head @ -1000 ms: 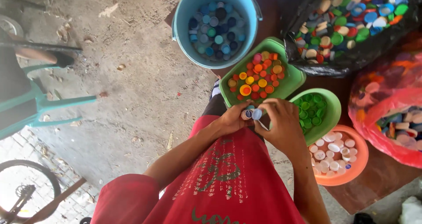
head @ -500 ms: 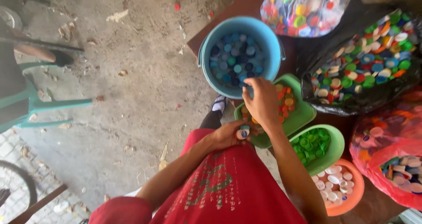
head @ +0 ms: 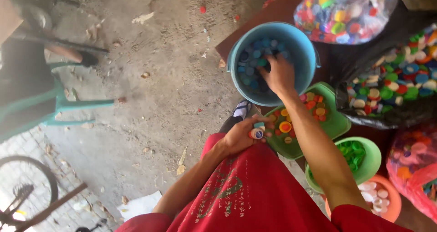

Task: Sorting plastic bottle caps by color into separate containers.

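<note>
My right hand [head: 278, 75] reaches into a blue bucket [head: 304, 50] that holds several blue bottle caps; its fingers point down among the caps, and whether it holds one is hidden. My left hand [head: 241, 135] rests above my red-clad lap and grips a small stack of bottle caps [head: 256, 132], white, red and blue. It hovers at the near edge of a green square tray [head: 334, 122] filled with red, orange and yellow caps.
A green bowl [head: 373, 161] of green caps and an orange bowl [head: 391, 204] of white caps sit to the right. Plastic bags of mixed caps [head: 346, 11] lie further back and right. A teal chair [head: 68, 107] stands on the concrete floor at left.
My right hand has left the left hand, passed over the green tray and gone into the blue bucket. The left hand keeps its caps near my lap.
</note>
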